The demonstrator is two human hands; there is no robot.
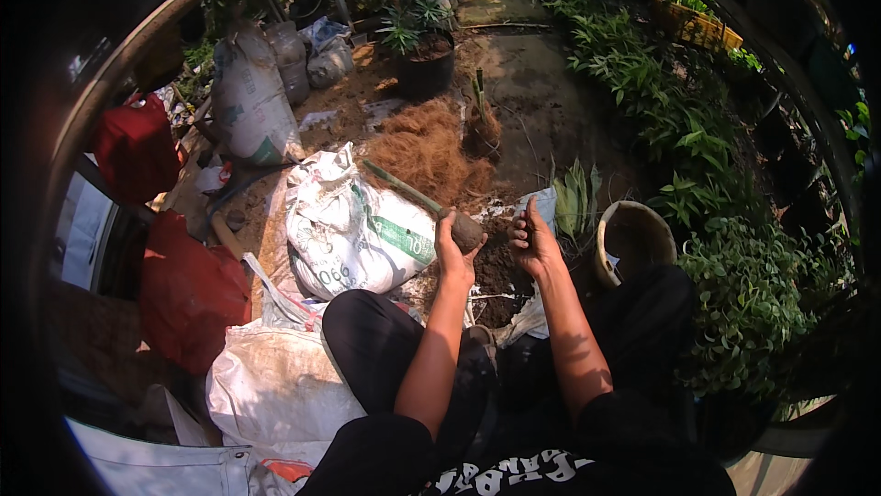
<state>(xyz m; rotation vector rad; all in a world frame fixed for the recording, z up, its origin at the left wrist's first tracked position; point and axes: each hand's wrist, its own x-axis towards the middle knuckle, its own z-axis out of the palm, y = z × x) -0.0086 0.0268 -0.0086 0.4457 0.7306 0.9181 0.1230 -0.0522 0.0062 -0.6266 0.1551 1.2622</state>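
Note:
My left hand is closed round a cut green plant stem with a rounded brown ball at its near end. The stem slants away to the upper left, over a white sack. Close by on the right, my right hand has its fingers curled and its thumb up; what they hold, if anything, cannot be made out. Just behind it is a grey-white sheet-like piece, and whether the hand touches it is unclear. Dark loose soil lies between and below both hands.
A printed white sack stands left of my hands, before brown fibre. Beyond are another bound stem and a black potted plant. A round pot and leafy plants flank my right; red bags lie left.

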